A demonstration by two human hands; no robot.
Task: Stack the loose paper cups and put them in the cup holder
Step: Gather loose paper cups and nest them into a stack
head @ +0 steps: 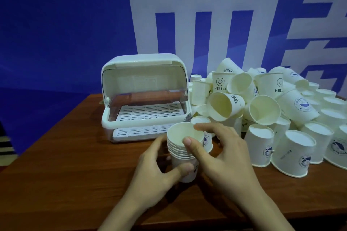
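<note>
A stack of several nested white paper cups stands upright near the table's middle. My left hand grips its lower part, thumb across the front. My right hand pinches the rim of the top cup between thumb and forefinger. Behind the stack sits the white cup holder, its clear lid raised and its slotted tray showing. A big heap of loose paper cups fills the right side, some upside down, some lying on their sides.
The brown wooden table has bare surface to the left and in front of my hands. Its left edge runs diagonally at the far left. A blue wall with large white characters stands right behind the table.
</note>
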